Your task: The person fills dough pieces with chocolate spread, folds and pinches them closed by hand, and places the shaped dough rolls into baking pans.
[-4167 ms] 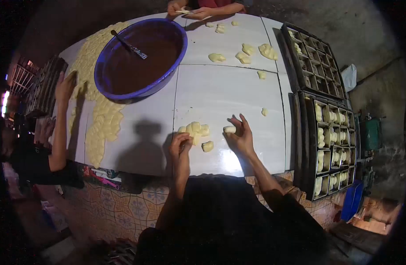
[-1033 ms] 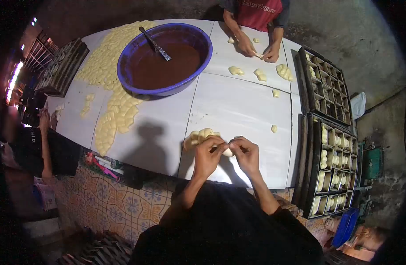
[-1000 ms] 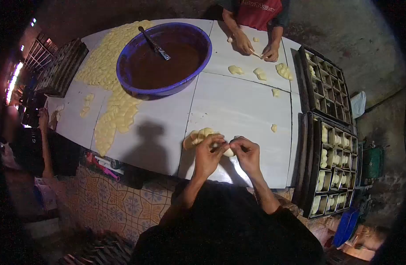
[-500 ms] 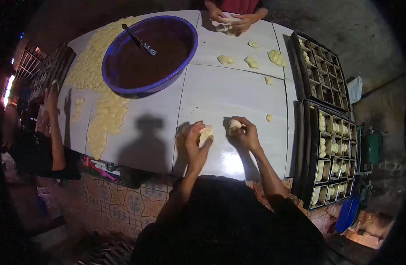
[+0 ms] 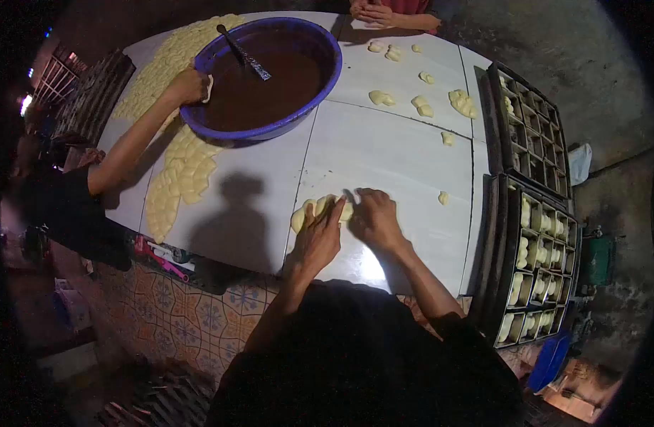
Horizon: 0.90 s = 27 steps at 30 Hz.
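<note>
On the white tabletop (image 5: 391, 153) before me lies a lumpy row of pale yellow dough (image 5: 298, 220). My left hand (image 5: 320, 238) straddles the row, thumb and fingers closed about its middle lumps. At the row's right end is my right hand (image 5: 378, 222), its fingers curled down close to the tabletop; whatever is under them is hidden. Small dough pieces lie farther off: a single lump (image 5: 443, 198) to the right, another lump (image 5: 448, 139) beyond it, and a larger clump (image 5: 462, 104) near the right edge.
A purple basin (image 5: 330, 89) of brown filling holds a dark-handled utensil (image 5: 241, 53). Flattened dough (image 5: 177, 178) spreads around its left side. Another person's hand (image 5: 190, 87) reaches to the basin; a second person's hands (image 5: 373, 14) are across the table. Divided metal trays (image 5: 529, 235) stand at right, some compartments holding dough.
My hands have come together over the dough row; the separate piece in my right hand no longer shows. The left co-worker's arm has swung to the basin. The view has shifted slightly.
</note>
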Available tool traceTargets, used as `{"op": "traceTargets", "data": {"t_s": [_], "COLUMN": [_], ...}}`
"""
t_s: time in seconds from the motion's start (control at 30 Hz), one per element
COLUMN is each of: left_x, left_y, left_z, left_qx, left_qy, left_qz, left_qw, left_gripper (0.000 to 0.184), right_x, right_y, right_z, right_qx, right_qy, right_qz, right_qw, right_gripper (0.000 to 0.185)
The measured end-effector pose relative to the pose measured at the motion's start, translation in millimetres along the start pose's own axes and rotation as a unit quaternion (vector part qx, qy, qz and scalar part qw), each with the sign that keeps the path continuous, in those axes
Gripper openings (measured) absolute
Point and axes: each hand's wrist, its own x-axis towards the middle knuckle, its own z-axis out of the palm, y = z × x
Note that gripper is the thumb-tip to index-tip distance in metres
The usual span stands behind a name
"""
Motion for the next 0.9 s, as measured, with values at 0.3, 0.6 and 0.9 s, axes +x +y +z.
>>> {"op": "traceTargets", "data": {"t_s": [0.3,0.6,0.9], "left_x": [4.8,17.4,16.9], "left_y": [-16.1,81.9,62.2], "left_z": [8.4,-41.0,-53.1], "left_qx": [0.041,-0.576,-0.912], "left_qy": [0.046,0.125,0.033], "left_qz": [-0.118,-0.096,-0.228], "left_qw": [0.991,0.802,0.34], "left_gripper": [0.06,0.025,0.013], "right_x": [-30.4,-8.8,18.6], "right_y": [-28.1,-67.5,-56.8], "right_z": [-36.8,-59.7,-25.4], "right_qx": [0.42,0.308,0.35], "right_qy": [-0.065,0.14,0.017], "right_qz": [0.212,0.086,-0.058], "right_qw": [0.88,0.937,0.935], "right_gripper": [0.025,0.021,0.045]}}
